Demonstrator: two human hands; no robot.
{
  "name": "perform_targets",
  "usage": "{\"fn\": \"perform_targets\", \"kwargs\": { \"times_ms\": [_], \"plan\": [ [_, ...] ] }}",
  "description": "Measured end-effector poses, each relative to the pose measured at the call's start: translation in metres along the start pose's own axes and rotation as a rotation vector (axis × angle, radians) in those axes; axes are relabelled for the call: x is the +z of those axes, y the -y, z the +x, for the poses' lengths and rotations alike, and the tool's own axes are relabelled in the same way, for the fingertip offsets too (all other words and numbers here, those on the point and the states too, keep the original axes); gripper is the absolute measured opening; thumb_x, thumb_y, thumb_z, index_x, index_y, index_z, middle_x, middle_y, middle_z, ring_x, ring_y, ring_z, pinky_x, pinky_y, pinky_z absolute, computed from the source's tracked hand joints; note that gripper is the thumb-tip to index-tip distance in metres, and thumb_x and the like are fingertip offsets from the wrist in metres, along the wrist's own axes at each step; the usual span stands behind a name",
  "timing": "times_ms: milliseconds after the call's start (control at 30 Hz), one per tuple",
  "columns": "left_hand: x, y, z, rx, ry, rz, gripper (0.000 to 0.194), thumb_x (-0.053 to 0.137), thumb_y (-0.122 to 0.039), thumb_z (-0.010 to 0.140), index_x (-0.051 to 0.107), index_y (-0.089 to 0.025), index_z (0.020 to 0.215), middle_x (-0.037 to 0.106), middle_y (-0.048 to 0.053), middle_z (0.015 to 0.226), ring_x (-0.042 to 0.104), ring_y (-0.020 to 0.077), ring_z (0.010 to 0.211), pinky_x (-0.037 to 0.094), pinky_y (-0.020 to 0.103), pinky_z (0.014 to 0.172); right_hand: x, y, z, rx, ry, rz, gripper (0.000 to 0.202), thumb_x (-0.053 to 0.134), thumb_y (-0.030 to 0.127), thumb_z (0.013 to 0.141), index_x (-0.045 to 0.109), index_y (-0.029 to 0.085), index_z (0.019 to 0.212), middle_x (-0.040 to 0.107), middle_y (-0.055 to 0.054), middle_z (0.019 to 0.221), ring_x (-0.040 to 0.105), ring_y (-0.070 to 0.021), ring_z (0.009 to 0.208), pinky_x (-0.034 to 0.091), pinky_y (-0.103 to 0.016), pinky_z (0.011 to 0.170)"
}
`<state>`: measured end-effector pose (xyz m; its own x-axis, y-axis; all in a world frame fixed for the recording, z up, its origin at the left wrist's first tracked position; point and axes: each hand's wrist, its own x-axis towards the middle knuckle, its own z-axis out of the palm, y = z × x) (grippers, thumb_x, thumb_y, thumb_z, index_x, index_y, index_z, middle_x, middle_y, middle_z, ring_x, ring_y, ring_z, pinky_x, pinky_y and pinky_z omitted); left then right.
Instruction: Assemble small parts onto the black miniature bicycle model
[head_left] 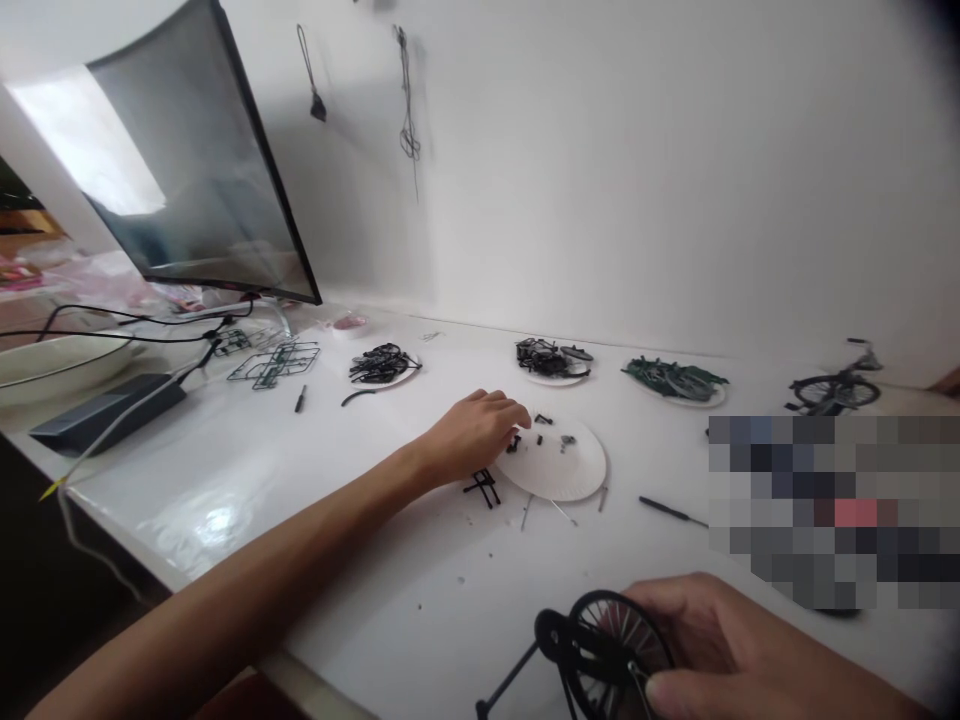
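Half-bending the left hand's point(480, 432) fingers point(519, 412) over the plate's point(585, 475) left rim, beside a small black part point(514, 442); not being able to tell if holding it. Pinching the black wheel assembly point(619, 645) in the right hand point(720, 645), toward the desk's point(409, 650) near edge. Pressing that rim too hard, possibly tipping the plate and scattering loose pieces point(568, 441); gripping only one side, possibly letting the assembly twist.

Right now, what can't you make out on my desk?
- Left hand: head view, fingertips partly hidden by the hand itself.
- Spoked wheel: head view, lower rim cut off by bottom edge.
- Small parts on the paper plate: head view, too small to identify.
- Screwdriver: head view, tip covered by pixelation.
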<state>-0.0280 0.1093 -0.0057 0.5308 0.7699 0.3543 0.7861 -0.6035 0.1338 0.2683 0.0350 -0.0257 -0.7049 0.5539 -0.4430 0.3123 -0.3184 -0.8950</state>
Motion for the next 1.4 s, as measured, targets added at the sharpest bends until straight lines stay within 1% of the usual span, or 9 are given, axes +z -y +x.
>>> {"fn": "perform_targets", "kwargs": {
  "times_ms": [100, 233, 433, 633, 767, 900, 1067, 1233, 1400],
  "plan": [
    [0.001, -0.009, 0.002, 0.031, 0.032, -0.001, 0.021, 0.051, -0.015, 0.099, 0.062, -0.016, 0.116, 0.07, 0.008, 0.117, 0.063, 0.0213, 0.11, 0.047, 0.039, 0.098, 0.001, 0.008, 0.001, 0.0, 0.101, 0.062, 0.044, 0.077, 0.039, 0.08, 0.069, 0.019, 0.118, 0.075, -0.01, 0.107, 0.07, -0.0246, 0.1, 0.055, -0.033, 0.083],
    [0.003, -0.012, 0.002, 0.064, 0.066, -0.018, 0.024, 0.051, -0.02, 0.099, 0.059, -0.017, 0.121, 0.068, 0.008, 0.122, 0.062, 0.0218, 0.113, 0.047, 0.04, 0.099, 0.005, 0.018, 0.002, 0.009, 0.143, 0.069, 0.039, 0.078, 0.037, 0.08, 0.071, 0.018, 0.113, 0.076, -0.009, 0.106, 0.071, -0.0233, 0.098, 0.055, -0.031, 0.084],
    [-0.004, 0.009, -0.004, 0.048, 0.055, -0.048, 0.026, 0.049, -0.011, 0.095, 0.061, -0.016, 0.118, 0.068, 0.009, 0.12, 0.06, 0.023, 0.113, 0.047, 0.042, 0.098, 0.007, 0.021, -0.002, -0.01, 0.131, 0.094, 0.036, 0.076, 0.033, 0.083, 0.071, 0.019, 0.116, 0.076, -0.007, 0.103, 0.071, -0.0205, 0.096, 0.054, -0.025, 0.076],
    [-0.014, 0.021, -0.011, 0.099, 0.098, -0.102, 0.033, 0.051, -0.006, 0.089, 0.063, -0.018, 0.117, 0.069, 0.009, 0.116, 0.061, 0.0234, 0.109, 0.048, 0.042, 0.097, 0.005, 0.018, -0.002, -0.003, 0.141, 0.088, 0.037, 0.075, 0.035, 0.083, 0.069, 0.017, 0.116, 0.075, -0.01, 0.106, 0.07, -0.0228, 0.099, 0.054, -0.03, 0.083],
    [-0.016, 0.01, -0.01, 0.168, 0.121, -0.125, 0.032, 0.056, -0.012, 0.088, 0.063, -0.018, 0.118, 0.068, 0.008, 0.12, 0.06, 0.0247, 0.112, 0.047, 0.044, 0.1, 0.006, 0.017, -0.004, 0.016, 0.093, 0.115, 0.039, 0.076, 0.034, 0.082, 0.068, 0.018, 0.117, 0.076, -0.009, 0.106, 0.071, -0.0236, 0.099, 0.055, -0.029, 0.079],
    [-0.016, -0.005, -0.011, 0.236, 0.14, -0.165, 0.032, 0.061, -0.016, 0.085, 0.063, -0.017, 0.118, 0.064, 0.01, 0.128, 0.057, 0.0267, 0.118, 0.046, 0.045, 0.103, 0.006, 0.015, -0.004, 0.008, 0.034, 0.081, 0.043, 0.08, 0.035, 0.075, 0.071, 0.017, 0.113, 0.075, -0.009, 0.105, 0.07, -0.0265, 0.101, 0.054, -0.033, 0.085],
    [-0.012, -0.015, -0.01, 0.274, 0.173, -0.183, 0.03, 0.062, -0.015, 0.086, 0.064, -0.016, 0.116, 0.065, 0.011, 0.126, 0.057, 0.0273, 0.119, 0.046, 0.045, 0.103, 0.006, 0.014, -0.003, -0.015, 0.089, 0.176, 0.035, 0.077, 0.032, 0.081, 0.072, 0.018, 0.113, 0.076, -0.009, 0.105, 0.072, -0.0239, 0.1, 0.054, -0.03, 0.083],
    [-0.018, -0.022, -0.011, 0.274, 0.088, -0.103, 0.022, 0.051, -0.024, 0.099, 0.063, -0.014, 0.116, 0.066, 0.01, 0.121, 0.059, 0.0239, 0.112, 0.047, 0.042, 0.097, 0.009, 0.021, -0.004, -0.015, 0.056, 0.262, 0.032, 0.074, 0.027, 0.086, 0.071, 0.019, 0.117, 0.077, -0.008, 0.107, 0.072, -0.0202, 0.098, 0.055, -0.029, 0.084],
    [-0.027, -0.057, -0.018, 0.345, 0.079, -0.271, 0.023, 0.055, -0.028, 0.098, 0.062, -0.015, 0.116, 0.067, 0.008, 0.118, 0.06, 0.0199, 0.106, 0.048, 0.036, 0.093, 0.012, 0.025, -0.003, -0.051, -0.016, 0.279, 0.034, 0.075, 0.027, 0.085, 0.071, 0.02, 0.119, 0.076, -0.006, 0.103, 0.072, -0.0185, 0.096, 0.057, -0.027, 0.084]
  ]
}}
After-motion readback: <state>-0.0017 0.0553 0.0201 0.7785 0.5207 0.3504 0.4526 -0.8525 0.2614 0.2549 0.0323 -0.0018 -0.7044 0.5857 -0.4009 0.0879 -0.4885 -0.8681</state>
